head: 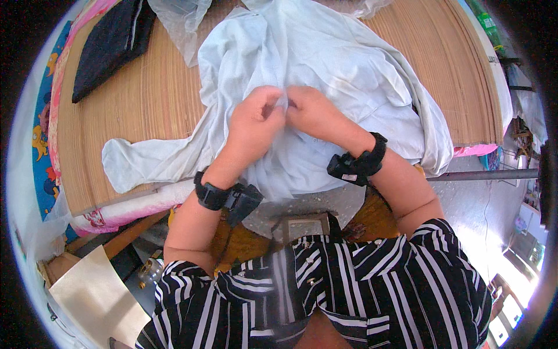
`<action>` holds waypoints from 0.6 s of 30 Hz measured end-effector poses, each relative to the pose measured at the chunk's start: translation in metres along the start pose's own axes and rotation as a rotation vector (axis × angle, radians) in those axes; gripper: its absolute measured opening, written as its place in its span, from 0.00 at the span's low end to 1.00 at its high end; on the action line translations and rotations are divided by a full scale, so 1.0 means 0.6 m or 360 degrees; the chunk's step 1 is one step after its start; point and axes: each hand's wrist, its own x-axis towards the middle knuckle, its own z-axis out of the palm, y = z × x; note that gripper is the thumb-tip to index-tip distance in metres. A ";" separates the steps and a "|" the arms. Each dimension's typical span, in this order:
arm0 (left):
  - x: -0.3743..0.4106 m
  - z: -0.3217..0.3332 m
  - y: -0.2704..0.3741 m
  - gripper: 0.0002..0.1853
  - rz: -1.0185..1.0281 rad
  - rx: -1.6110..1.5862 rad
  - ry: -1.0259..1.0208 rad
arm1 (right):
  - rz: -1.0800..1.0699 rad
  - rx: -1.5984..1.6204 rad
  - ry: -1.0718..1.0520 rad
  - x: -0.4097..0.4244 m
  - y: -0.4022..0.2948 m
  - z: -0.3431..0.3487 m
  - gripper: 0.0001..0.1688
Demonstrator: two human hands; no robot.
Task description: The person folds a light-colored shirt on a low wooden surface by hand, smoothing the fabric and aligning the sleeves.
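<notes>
A light blue cloth garment lies rumpled over a wood-striped mat, one sleeve stretched to the left and its lower part hanging at the near edge. Near the garment's middle, my left hand pinches the fabric between thumb and curled fingers. My right hand grips the same fabric just beside it, the two hands almost touching. What lies between the fingertips is too small and blurred to make out. Each wrist wears a black strap with a small device.
A folded dark cloth lies at the mat's far left, with clear plastic film beside it. Pink-and-white padding shows under the mat's near edge. A metal bar extends to the right. A cream sheet stands at lower left.
</notes>
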 end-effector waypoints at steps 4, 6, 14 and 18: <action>0.001 0.002 -0.017 0.16 -0.0028 0.0114 0.0063 | 0.0125 0.0357 -0.0121 -0.001 -0.001 -0.015 0.07; 0.003 0.004 -0.012 0.16 -0.0097 0.0128 0.0098 | 0.0219 0.0517 -0.0157 -0.001 0.003 -0.015 0.06; -0.003 0.014 -0.005 0.17 -0.0031 0.0136 0.0143 | 0.0230 0.0632 -0.0181 -0.006 0.009 -0.011 0.05; -0.003 0.022 -0.016 0.16 0.0038 -0.0008 0.0207 | 0.0247 0.0694 -0.0163 -0.008 0.015 -0.007 0.06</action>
